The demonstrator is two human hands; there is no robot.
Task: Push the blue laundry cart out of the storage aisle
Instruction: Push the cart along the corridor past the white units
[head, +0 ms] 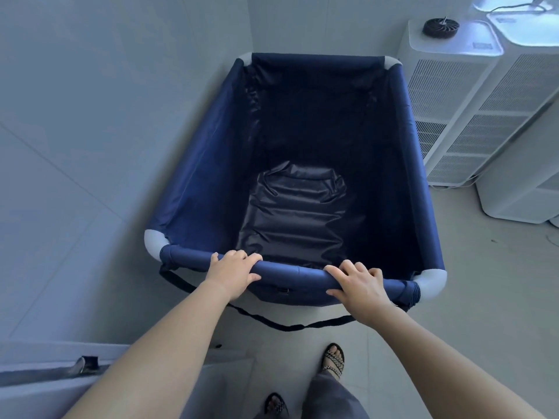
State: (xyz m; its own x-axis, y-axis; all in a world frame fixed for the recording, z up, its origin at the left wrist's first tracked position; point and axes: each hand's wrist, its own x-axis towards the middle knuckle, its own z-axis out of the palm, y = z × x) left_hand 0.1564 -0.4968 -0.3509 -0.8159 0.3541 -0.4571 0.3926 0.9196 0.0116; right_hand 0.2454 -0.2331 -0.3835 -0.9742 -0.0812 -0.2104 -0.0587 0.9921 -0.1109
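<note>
The left grip (pixel 231 272) is wrapped round the near rail (pixel 290 272) of the blue laundry cart (pixel 196 164), fingers curled over the top of the padded bar and thumb on the side facing the person. The right grip (pixel 360 287) holds the same rail further toward 3 o'clock in the same way, fingers hooked over and thumb tucked beneath. Both bare forearms reach in from 6 o'clock.

The rail ends in pale corner joints, one at 9 o'clock of the left grip (pixel 155 241) and one at 3 o'clock of the right grip (pixel 431 282). A dark strap (pixel 272 323) hangs in a loop below the rail.

The cart fills the middle of the view and stretches away toward 12 o'clock. Its dark fabric liner (pixel 296 213) lies creased on the bottom. Its left side runs close along a pale wall (pixel 90 116) at 9 o'clock, and its far end sits near the corner of the room.

At 2 o'clock, just beside the cart's right side, stands a white grilled tower unit (pixel 447 95) with a black round vent (pixel 440 27) on top. A second white tower (pixel 514 146) stands against it at 3 o'clock.

At 6 o'clock, on the pale tiled floor (pixel 484 267), are the person's feet in strappy sandals, one forward (pixel 334 359) and one behind (pixel 276 405).
</note>
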